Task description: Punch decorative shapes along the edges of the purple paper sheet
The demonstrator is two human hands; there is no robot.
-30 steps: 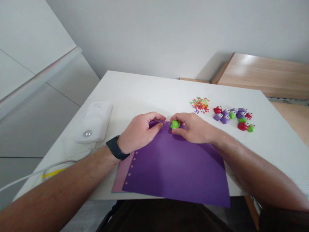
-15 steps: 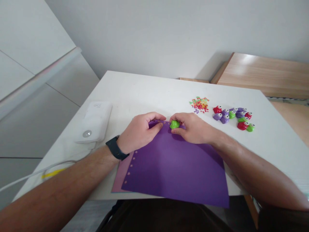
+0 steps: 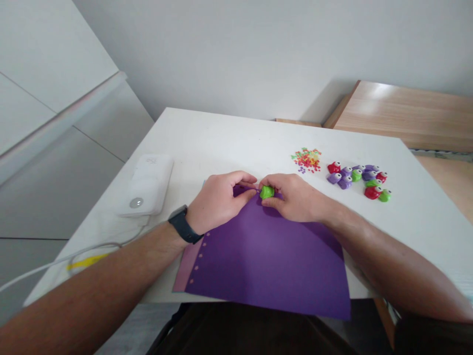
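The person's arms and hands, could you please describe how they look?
The left hand and right hand are bare, with no gloves. A dark, watch-like band circles the left wrist, and a dark sleeve shows on the right arm.

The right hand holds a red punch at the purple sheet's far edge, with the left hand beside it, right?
Not red: the head view shows the right hand holding a green punch at the far edge of the purple sheet, with the left hand beside it.
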